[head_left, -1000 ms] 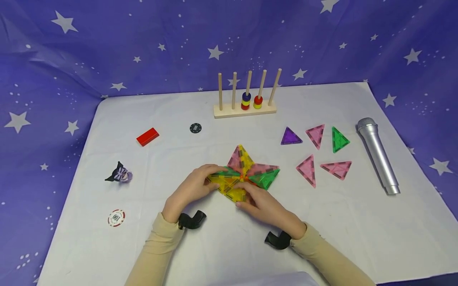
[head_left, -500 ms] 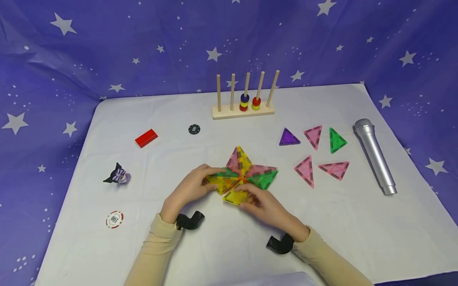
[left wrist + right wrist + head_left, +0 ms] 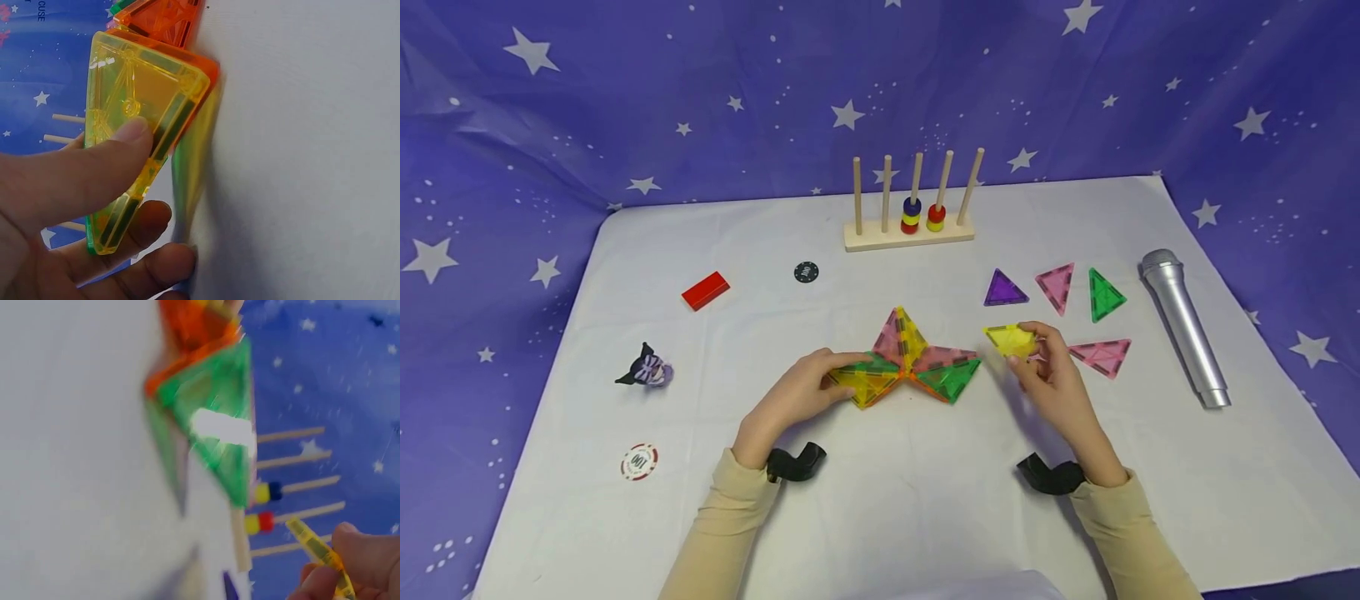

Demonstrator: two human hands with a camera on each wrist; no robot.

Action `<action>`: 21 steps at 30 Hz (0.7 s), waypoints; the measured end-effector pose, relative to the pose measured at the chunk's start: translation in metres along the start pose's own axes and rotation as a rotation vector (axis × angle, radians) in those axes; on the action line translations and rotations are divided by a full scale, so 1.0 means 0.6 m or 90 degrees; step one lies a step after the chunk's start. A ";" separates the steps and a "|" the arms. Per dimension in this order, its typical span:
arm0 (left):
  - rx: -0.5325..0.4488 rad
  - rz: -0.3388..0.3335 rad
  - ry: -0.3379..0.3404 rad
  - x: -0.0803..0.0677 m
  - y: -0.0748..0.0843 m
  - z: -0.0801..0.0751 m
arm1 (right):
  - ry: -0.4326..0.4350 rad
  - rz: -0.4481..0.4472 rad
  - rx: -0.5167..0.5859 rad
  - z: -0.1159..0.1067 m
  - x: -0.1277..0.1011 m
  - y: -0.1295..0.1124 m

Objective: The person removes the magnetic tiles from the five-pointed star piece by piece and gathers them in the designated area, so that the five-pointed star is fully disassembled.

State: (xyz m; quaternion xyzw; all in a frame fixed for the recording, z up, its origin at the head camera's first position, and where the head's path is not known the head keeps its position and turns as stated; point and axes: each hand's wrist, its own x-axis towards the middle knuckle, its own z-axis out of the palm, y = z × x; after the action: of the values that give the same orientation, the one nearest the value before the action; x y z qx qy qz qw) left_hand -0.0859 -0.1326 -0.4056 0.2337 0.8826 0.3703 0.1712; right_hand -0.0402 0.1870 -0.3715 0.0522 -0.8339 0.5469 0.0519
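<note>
A star-like shape built from magnetic tiles [image 3: 951,382], in pink, yellow, green and orange, sits at the table's middle. My left hand [image 3: 792,400] pinches its left arm, thumb on the yellow tile [image 3: 147,72] and other fingers behind the green side, as the left wrist view shows. My right hand [image 3: 1060,396] is right of the star, pinching a loose yellow triangular tile [image 3: 1004,338] between thumb and fingers. In the right wrist view that tile [image 3: 312,542] appears nearly edge-on. Below the right hand, a pink tile on the table is mostly hidden.
Purple [image 3: 1004,289], pink [image 3: 1057,287] and green [image 3: 1105,296] triangle tiles, plus another pink tile [image 3: 1103,356], lie right. Beyond them rests a silver microphone [image 3: 1186,329]. A pegged wooden stand [image 3: 910,237] is behind; a red block [image 3: 706,291], chips [image 3: 639,462] and a small figure [image 3: 653,371] lie left.
My right hand has pulled the yellow tile off the star's near side and carried it right, over the loose tiles. The left hand keeps its grip on the star's left arm.
</note>
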 end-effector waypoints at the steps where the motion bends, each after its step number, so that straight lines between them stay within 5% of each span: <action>1: -0.001 -0.001 -0.001 0.000 0.000 0.000 | 0.003 0.013 -0.018 -0.004 0.001 0.007; 9: -0.010 -0.006 -0.005 0.000 -0.001 -0.001 | -0.069 0.081 -0.119 0.001 0.006 0.080; 21: -0.019 -0.005 -0.008 -0.001 -0.001 -0.003 | -0.120 0.062 -0.190 0.012 0.016 0.093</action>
State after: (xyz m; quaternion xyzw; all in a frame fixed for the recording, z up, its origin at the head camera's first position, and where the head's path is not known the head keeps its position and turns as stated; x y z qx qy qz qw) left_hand -0.0863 -0.1344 -0.4045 0.2300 0.8769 0.3811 0.1813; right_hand -0.0579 0.2022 -0.4238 0.0543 -0.9085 0.4118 -0.0457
